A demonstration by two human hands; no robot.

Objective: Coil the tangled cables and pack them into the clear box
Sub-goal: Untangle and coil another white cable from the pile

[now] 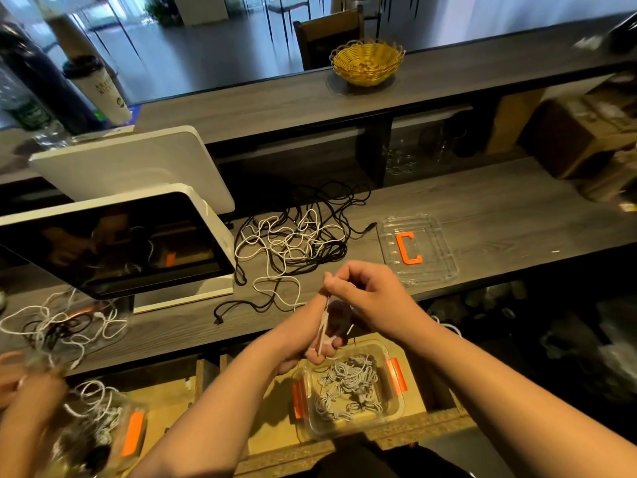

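A tangle of white and black cables [293,243] lies on the grey counter beside the monitor. One white cable [324,326] runs from that tangle into my hands. My left hand [306,339] holds loops of it wound around its fingers. Just above, my right hand [372,294] pinches the cable's free strand. Below my hands, a clear box [400,408] with orange clips sits on a lower wooden surface and holds several coiled white cables [348,388]. The box's clear lid [444,243] lies on the counter at the right.
A white-framed monitor [113,243] stands at the left of the counter. Another person's hands [31,391] work at the lower left with white cables and a second clear box [132,432]. A yellow wicker basket [367,62] and a paper cup [100,91] stand on the upper shelf.
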